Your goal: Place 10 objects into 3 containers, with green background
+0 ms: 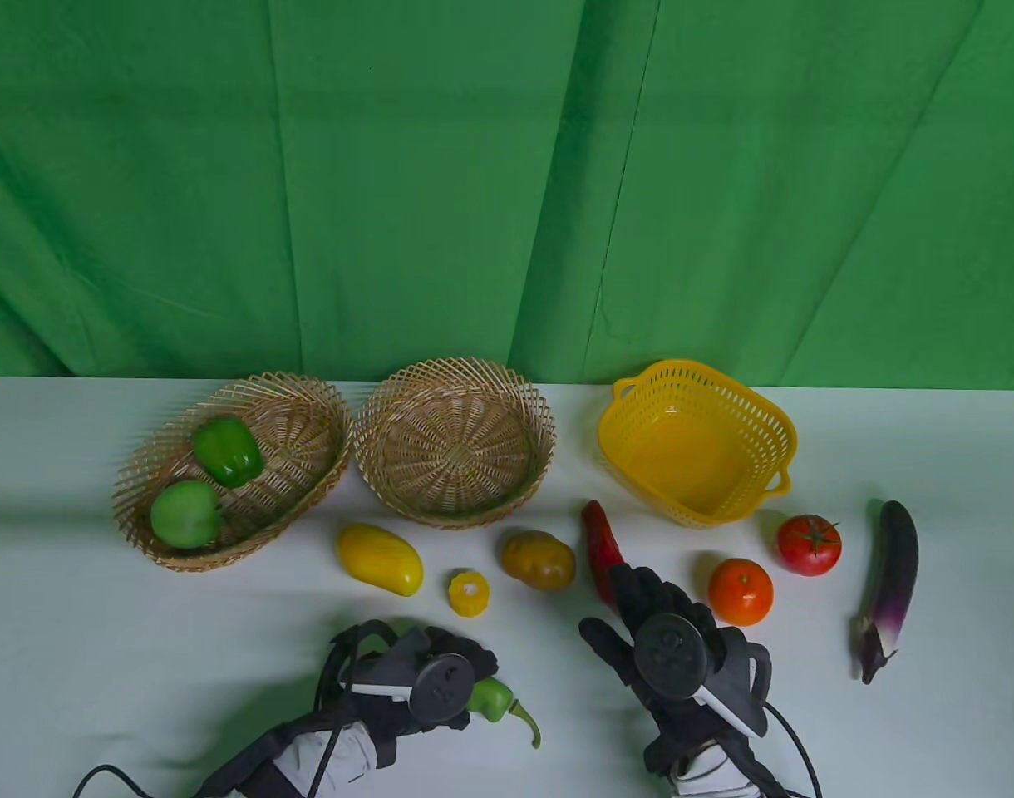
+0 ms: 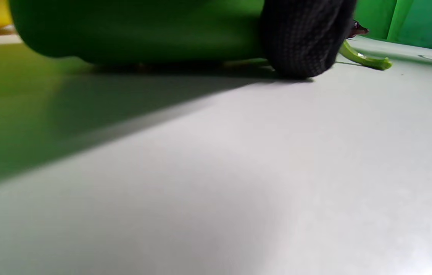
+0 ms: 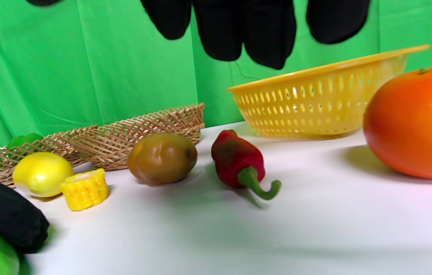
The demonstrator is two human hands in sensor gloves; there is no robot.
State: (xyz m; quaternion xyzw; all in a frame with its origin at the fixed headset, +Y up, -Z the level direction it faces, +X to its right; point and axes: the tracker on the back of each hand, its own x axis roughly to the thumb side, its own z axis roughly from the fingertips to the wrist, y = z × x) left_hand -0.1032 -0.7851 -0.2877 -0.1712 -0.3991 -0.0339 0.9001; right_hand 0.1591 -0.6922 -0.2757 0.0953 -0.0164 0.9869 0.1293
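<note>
Left hand (image 1: 428, 677): my fingers (image 2: 307, 34) closed around the green chili (image 1: 494, 698), low on the desk (image 1: 224, 632), near its front edge.
Right hand (image 1: 669, 652): my fingers (image 3: 254, 26) spread, holding nothing, above the red pepper (image 1: 597, 544).
Open room: bare desk between both hands.

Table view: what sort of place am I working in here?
Likely a staged recording setup, not a kitchen: a green cloth backdrop hangs behind a plain white table laid with toy-looking produce and three baskets, such as the yellow plastic basket.
</note>
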